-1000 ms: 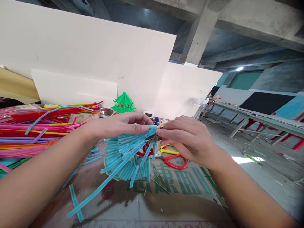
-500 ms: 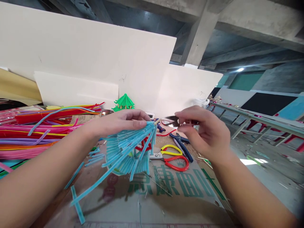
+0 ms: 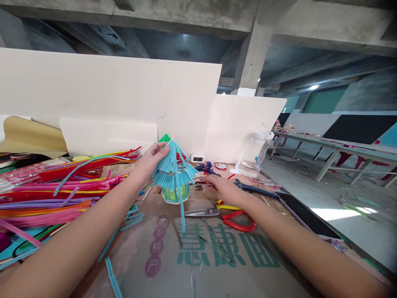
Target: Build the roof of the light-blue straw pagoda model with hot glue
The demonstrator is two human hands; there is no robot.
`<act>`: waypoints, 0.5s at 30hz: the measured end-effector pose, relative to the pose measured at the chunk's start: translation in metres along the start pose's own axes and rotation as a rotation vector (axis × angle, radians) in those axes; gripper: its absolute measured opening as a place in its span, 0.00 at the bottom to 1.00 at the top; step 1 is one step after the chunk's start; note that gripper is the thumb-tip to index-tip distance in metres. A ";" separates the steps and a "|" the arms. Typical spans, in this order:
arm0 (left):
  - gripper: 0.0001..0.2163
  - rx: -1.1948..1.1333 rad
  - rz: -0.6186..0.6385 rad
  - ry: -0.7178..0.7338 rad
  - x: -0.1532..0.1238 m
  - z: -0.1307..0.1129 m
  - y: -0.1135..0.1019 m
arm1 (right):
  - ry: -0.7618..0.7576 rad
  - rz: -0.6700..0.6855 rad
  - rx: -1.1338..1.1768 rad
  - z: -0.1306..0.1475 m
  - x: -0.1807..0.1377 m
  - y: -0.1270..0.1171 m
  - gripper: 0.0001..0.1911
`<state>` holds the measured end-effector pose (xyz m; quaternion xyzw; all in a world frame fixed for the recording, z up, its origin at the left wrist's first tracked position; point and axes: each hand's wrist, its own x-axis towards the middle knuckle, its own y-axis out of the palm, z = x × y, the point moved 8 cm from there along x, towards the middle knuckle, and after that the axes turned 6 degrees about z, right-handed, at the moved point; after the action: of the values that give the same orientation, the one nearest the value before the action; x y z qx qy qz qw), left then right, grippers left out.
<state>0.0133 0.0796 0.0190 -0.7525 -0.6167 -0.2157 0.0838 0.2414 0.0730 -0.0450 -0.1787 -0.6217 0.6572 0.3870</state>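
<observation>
Left arm: We reach in from the low left corner, and our left hand (image 3: 155, 160) is up high with its fingers pointing right.
Left grip: We pinch a light-blue, skirt-shaped tower of fuzzy sticks (image 3: 165, 176) near its pointy top, thumb on the near side.
Blue tower: It stands upright in the middle, in front of a green, pointy fuzzy tower (image 3: 165, 137). One long blue strip hangs down its front. We cannot tell if its bottom touches the flat grey board with green letters (image 3: 173, 277).
Right arm: We stretch in from the low right corner, and our right hand (image 3: 223, 187) is low, palm down, fingers pointing left, just beside the tower.
Right grip: Our fingers look nearly straight, but we cannot tell if they hold anything.
Near our right wrist: Metal scissors with red and yellow handles (image 3: 238, 222) lie on the near side, and long dark-blue pliers (image 3: 256, 189) lie on the far side.
Back edge: Tall white boards (image 3: 124, 93) stop us there, with a clear jug with a white lid (image 3: 256, 155) in front.
Left side: A big heap of bright fuzzy sticks (image 3: 77, 184) crowds our arm.
Right edge: The table ends past a flat black slab (image 3: 310, 215).
Room to move: The widest space is toward us, between our arms.
</observation>
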 end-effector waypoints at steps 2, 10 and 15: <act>0.22 0.042 0.018 -0.031 0.000 0.009 0.002 | -0.005 0.046 -0.039 0.000 -0.001 0.008 0.20; 0.23 0.372 0.145 -0.012 -0.002 0.009 0.003 | 0.017 0.096 -0.170 0.003 0.003 -0.004 0.20; 0.25 0.827 0.142 0.091 -0.001 -0.011 -0.002 | 0.044 0.152 -0.285 0.015 -0.013 -0.031 0.16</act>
<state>0.0084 0.0743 0.0283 -0.6858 -0.5936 0.0230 0.4205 0.2477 0.0511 -0.0160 -0.2927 -0.6848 0.5854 0.3205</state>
